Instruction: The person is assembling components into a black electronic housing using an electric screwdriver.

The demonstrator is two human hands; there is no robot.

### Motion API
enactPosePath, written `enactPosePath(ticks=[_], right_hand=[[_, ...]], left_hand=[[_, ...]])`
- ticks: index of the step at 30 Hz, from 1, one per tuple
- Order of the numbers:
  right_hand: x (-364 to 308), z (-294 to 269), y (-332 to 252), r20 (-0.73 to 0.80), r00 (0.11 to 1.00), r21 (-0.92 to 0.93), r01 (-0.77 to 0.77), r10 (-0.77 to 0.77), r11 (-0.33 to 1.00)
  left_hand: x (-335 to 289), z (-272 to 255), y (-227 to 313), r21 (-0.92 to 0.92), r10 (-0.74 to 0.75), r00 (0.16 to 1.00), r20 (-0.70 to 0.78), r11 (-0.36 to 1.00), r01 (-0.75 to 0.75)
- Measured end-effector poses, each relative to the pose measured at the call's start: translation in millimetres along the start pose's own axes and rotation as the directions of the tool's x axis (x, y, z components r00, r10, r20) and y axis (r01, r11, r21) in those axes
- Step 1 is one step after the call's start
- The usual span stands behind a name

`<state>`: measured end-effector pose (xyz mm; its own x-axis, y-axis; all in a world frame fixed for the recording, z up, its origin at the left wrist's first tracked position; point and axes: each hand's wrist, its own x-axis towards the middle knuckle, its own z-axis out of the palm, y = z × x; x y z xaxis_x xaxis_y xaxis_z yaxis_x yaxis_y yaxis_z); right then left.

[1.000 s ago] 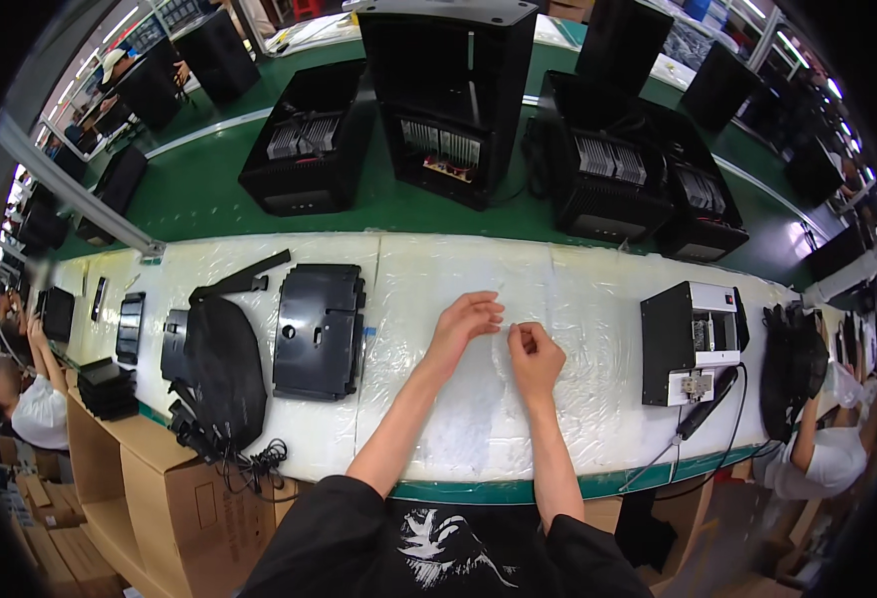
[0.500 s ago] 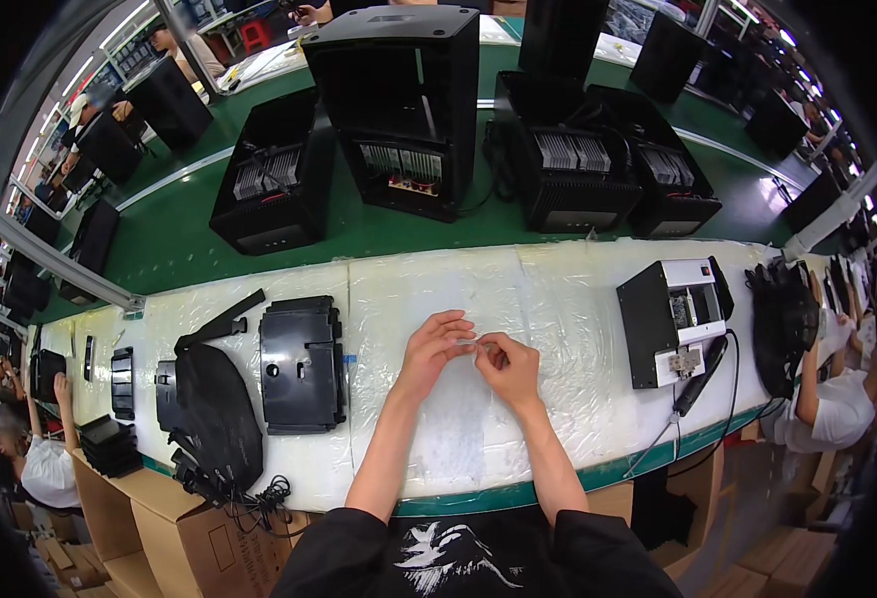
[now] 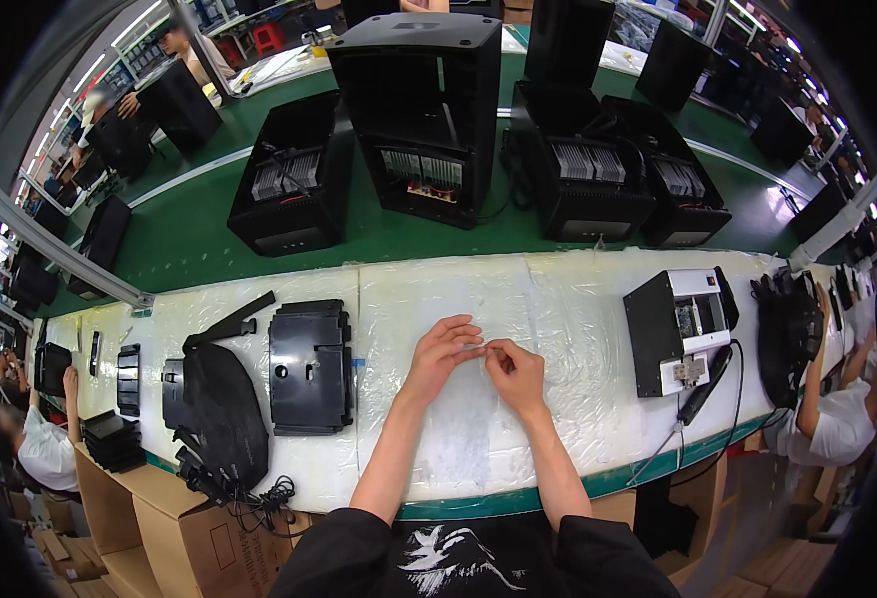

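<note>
My left hand (image 3: pixel 440 359) and my right hand (image 3: pixel 518 377) meet fingertip to fingertip above the middle of the film-covered white worktop (image 3: pixel 438 458). The left thumb and forefinger are pressed together, while its other fingers reach out loosely. My right hand is curled in a pinch against the left fingertips. Whatever lies between them is too small to make out. Left of my hands lies a black plastic panel (image 3: pixel 309 374) with holes in it. Farther right stands a small black-and-white bench machine (image 3: pixel 673 329) with a metal fitting at its front.
A black bag (image 3: pixel 224 399) with a strap and a bundle of cable (image 3: pixel 274 498) lie at left. Beyond the worktop, a green bench (image 3: pixel 189 244) carries several black housings, one upright housing (image 3: pixel 418 110) among them. Co-workers sit at both sides. Cardboard boxes (image 3: pixel 209 543) stand below.
The whole view has shifted slightly, so the bench things appear lower and farther right. My hands remain together, with small finger movements at the pinch.
</note>
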<state>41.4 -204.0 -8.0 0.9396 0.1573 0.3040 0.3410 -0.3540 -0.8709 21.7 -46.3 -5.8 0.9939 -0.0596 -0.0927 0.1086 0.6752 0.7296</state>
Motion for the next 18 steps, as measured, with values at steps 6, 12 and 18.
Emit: enactPosePath(ticks=[6, 12, 18], right_hand=[[-0.4, 0.5, 0.5, 0.008, 1.000, -0.023, -0.025, 0.025, 0.999], [-0.7, -1.2, -4.3, 0.017, 0.999, 0.008, -0.043, 0.042, 0.999], [-2.2, 1.3, -3.8, 0.045, 0.999, 0.030, -0.025, 0.023, 0.999]], left_hand=[[-0.6, -1.5, -0.8, -0.008, 0.003, 1.000, 0.002, 1.000, -0.003], [-1.8, -0.1, 1.5, 0.013, -0.012, 1.000, -0.023, 1.000, 0.013], [-4.8, -3.3, 3.4, 0.012, -0.004, 1.000, -0.030, 1.000, 0.004]])
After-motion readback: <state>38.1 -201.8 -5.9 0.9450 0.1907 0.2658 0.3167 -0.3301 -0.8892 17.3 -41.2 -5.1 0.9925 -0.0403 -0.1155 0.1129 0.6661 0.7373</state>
